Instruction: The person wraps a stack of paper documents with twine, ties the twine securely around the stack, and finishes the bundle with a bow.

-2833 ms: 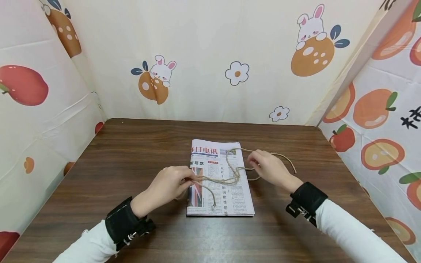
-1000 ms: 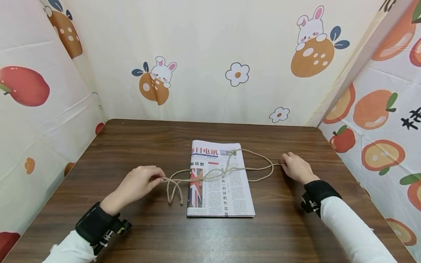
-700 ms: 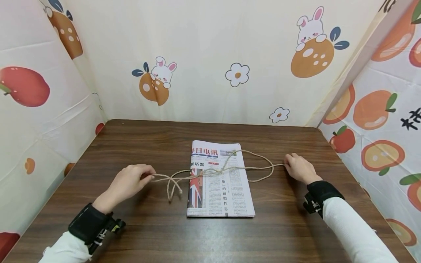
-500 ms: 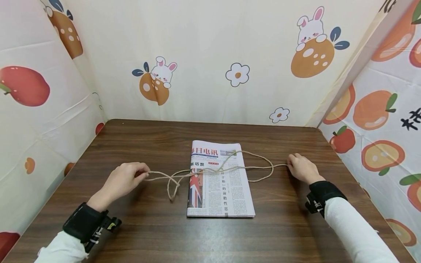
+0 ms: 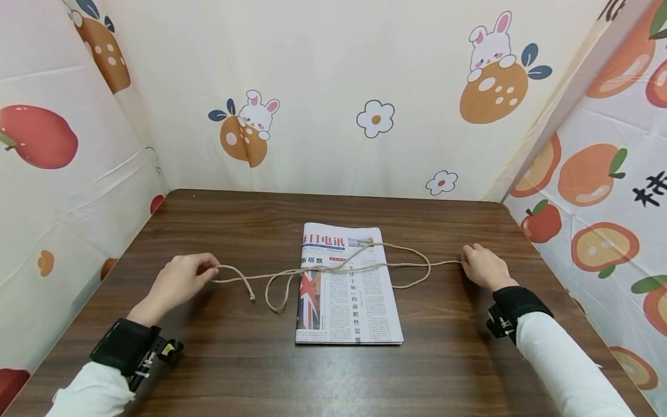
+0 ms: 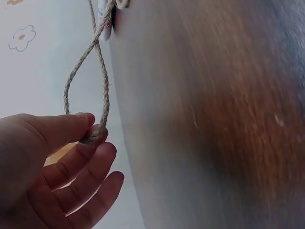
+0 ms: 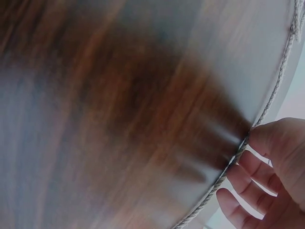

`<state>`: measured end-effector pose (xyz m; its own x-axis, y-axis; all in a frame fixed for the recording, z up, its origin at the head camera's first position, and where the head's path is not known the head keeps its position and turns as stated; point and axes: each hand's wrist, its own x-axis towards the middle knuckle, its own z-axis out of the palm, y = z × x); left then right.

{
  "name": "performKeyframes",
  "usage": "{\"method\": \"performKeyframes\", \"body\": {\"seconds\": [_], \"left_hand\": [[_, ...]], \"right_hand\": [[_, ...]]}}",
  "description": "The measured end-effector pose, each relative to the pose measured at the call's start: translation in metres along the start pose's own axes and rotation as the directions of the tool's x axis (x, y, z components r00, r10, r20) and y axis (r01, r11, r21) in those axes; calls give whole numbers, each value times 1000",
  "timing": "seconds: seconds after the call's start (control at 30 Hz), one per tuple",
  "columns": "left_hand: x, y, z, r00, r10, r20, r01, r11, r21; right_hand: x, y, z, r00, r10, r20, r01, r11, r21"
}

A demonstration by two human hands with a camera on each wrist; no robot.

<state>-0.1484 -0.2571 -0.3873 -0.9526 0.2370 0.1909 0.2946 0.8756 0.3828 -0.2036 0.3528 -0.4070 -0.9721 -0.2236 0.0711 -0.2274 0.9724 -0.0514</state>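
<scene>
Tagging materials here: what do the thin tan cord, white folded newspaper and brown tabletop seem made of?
Thin tan cord: likely jute, matt; twisted, fuzzy strands. White folded newspaper: seemingly matt paper; printed columns, no glare. Brown tabletop: wood or laminate, satin; streaked grain, soft glare.

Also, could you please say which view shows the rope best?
The head view, showing the rope running past both sides of the newspaper. The left wrist view shows mainly a loop; the right wrist, mainly one stretch.
</scene>
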Motion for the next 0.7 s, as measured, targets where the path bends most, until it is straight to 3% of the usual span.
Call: {"method": "performKeyframes", "body": {"seconds": [0.33,0.47,0.57,0.7], "left_hand": [[7,1,-3,989,5,145,-5,1000,-4],[11,11,-6,992,8,128,-10,1000,10],[13,24,-4,995,61,78,-64,997,38],[15,46,3,988,145,51,-148,987,58]], "right_hand": [[4,-6,2,996,-63,-61,64,998,13],[6,-14,5,987,-125,-100,128,992,21],[8,-22,8,980,-162,-114,166,986,32],[10,-31,11,970,-204,-131,211,976,49]]}}
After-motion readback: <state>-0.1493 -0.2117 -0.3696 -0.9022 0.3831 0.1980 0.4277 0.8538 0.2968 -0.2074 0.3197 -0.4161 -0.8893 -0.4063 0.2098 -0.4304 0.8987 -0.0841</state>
